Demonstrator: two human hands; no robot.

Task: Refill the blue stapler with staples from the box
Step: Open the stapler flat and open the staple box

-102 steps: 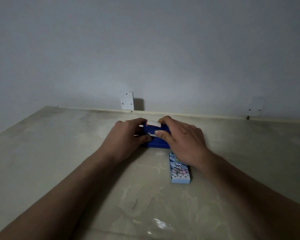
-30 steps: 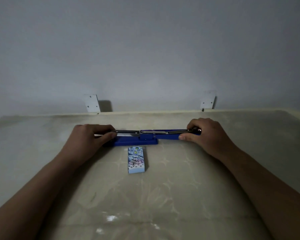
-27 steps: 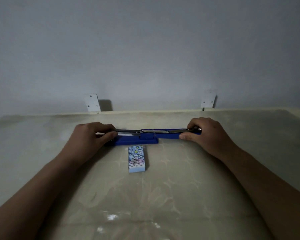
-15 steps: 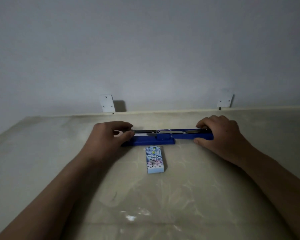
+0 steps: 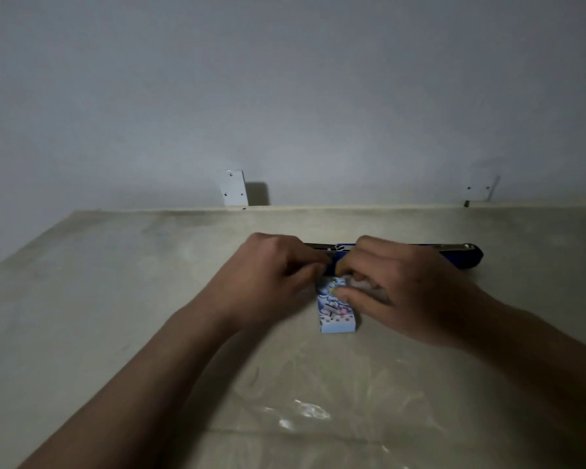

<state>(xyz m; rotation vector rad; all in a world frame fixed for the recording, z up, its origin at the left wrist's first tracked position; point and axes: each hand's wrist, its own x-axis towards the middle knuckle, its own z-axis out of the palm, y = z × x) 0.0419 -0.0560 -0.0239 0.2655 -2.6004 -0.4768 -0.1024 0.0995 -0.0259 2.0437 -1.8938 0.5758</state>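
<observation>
We see the blue stapler (image 5: 467,257) lying opened flat near the tabletop's (image 5: 99,299) far edge, parallel to it. The staple box (image 5: 335,313) sits just in front of it. Both hands meet at the box's far end: our left hand (image 5: 271,275) curled narrow against it, our right hand (image 5: 396,286) pinching it between thumb and fingers.

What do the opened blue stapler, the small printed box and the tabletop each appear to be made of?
Opened blue stapler: smooth blue shell, probably plastic, with a grey metallic-looking rail on top. Small printed box: likely thin card, with flat faces, crisp edges and colourful print. Tabletop: beige with glossy reflections, perhaps under clear film; material uncertain.
</observation>
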